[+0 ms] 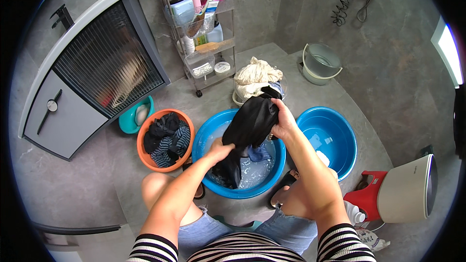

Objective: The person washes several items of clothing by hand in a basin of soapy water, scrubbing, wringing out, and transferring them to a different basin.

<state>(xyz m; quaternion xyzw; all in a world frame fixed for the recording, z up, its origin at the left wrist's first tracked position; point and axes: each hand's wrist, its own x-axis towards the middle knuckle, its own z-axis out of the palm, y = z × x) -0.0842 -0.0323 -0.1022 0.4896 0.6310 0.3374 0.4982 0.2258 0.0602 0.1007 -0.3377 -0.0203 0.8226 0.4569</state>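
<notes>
A black garment (251,120) is stretched between my two hands over a blue plastic basin (279,169). My left hand (220,151) grips its lower left part at the basin's left side. Higher up and to the right, my right hand (284,118) grips the garment's upper part near the basin's far rim. The garment's lower end lies in the sudsy water (255,171). Beside it in the water is a dark blue cloth (259,153). Some fingertips are hidden behind the fabric.
An orange basin (141,149) of dark clothes stands left, a second blue basin (344,134) right. Beyond are a bucket of pale clothes (256,76), a grey bucket (320,63) and a wheeled shelf rack (214,85). A red and beige appliance (400,189) stands at lower right.
</notes>
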